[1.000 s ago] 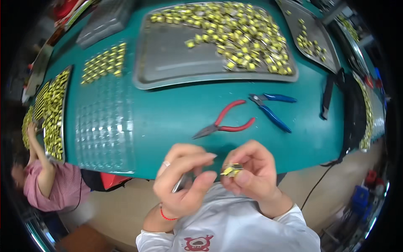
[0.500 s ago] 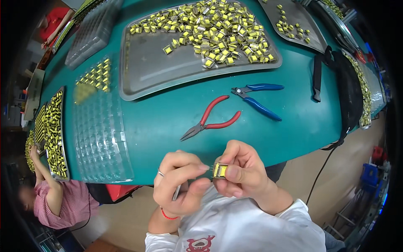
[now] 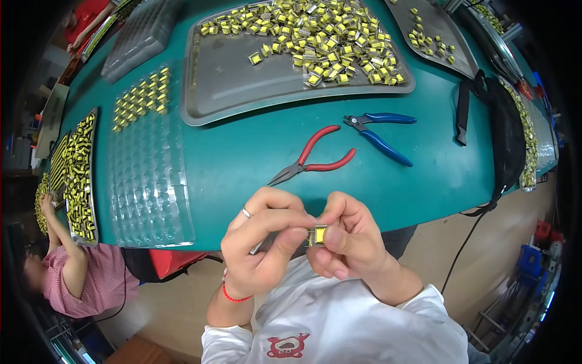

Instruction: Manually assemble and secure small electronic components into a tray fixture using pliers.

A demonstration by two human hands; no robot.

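My right hand (image 3: 354,242) grips a small transformer (image 3: 319,235) with yellow tape and a dark core, between thumb and fingers. From the left, my left hand (image 3: 260,242) closes in, thumb and forefinger at the transformer's pin side. A slim metal tool (image 3: 257,247) shows partly under the left fingers; the rest of it is hidden. Just beyond my hands, needle-nose pliers (image 3: 300,167) with red handles lie spread on the green table (image 3: 236,151). Blue-handled cutters (image 3: 379,133) rest to their right.
A metal tray (image 3: 236,85) at the back holds many yellow transformers. Left of it lies a clear blister tray (image 3: 148,194), filled at its far end. A black bag (image 3: 506,127) sits on the right. At far left, another person (image 3: 91,273) works beside a full tray (image 3: 80,182).
My left fingertips have come up against the transformer, which was a little apart from them before. Both hands sit slightly higher in view. The view has shifted a little.
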